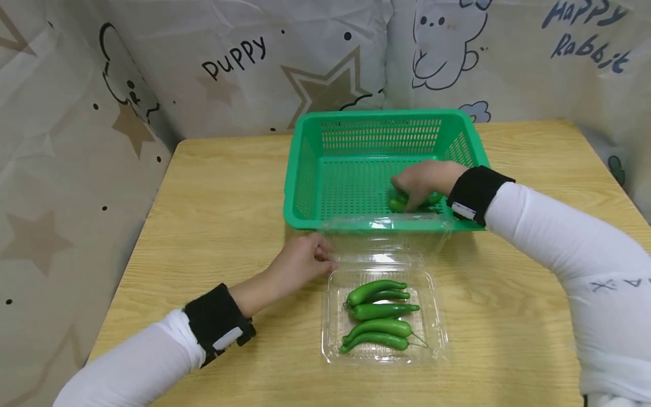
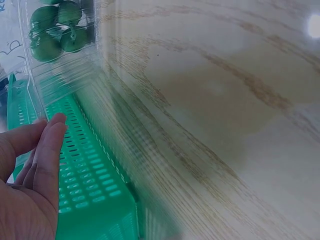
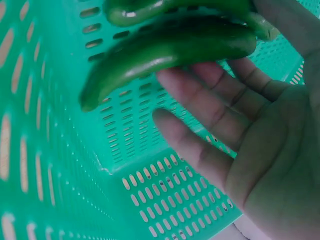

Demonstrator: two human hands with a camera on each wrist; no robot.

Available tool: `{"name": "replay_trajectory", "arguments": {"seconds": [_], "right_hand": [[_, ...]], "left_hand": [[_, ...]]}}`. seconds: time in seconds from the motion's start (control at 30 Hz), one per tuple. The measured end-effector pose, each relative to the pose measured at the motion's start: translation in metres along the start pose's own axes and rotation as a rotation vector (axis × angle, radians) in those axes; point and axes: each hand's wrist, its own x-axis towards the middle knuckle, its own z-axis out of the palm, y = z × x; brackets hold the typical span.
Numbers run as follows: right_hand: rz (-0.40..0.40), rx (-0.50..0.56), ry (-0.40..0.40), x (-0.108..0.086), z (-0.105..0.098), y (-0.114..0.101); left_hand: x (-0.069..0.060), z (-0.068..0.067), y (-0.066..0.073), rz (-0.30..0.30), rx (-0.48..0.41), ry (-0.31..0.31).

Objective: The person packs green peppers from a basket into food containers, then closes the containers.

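Observation:
In the head view my left hand [image 1: 307, 260] is beside the hinge side of a clear plastic clamshell box [image 1: 437, 339], pinching its thin edge between thumb and fingers. Several green chili peppers [image 1: 385, 311] lie side by side in the box's tray. My right hand [image 1: 424, 181] reaches down into a green basket [image 1: 300, 169]. There, its thumb and fingers are on either side of a green chili pepper [image 3: 165, 55], gripping it near one end. Another green chili pepper [image 3: 135, 14] lies right alongside it. The right thumb's tip is hidden in the right wrist view.
The box's raised lid [image 1: 386, 243] leans against the basket's front wall. Both stand on a wooden table [image 1: 224, 186]. A printed cloth [image 1: 244, 107] hangs behind the table and along its left side.

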Motion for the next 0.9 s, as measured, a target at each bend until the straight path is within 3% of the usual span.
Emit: {"name": "replay_trajectory", "arguments": {"seconds": [0.2, 0.67, 0.9], "right_hand": [[-0.006, 0.057, -0.017, 0.003, -0.002, 0.001], [-0.017, 0.077, -0.005, -0.003, -0.002, -0.003], [-0.058, 0.089, 0.099, -0.019, -0.019, 0.003]], "left_hand": [[0.001, -0.001, 0.002, -0.01, 0.012, 0.01], [-0.002, 0.002, 0.001, -0.031, -0.012, 0.013], [-0.002, 0.001, 0.003, -0.041, -0.004, 0.026]]}}
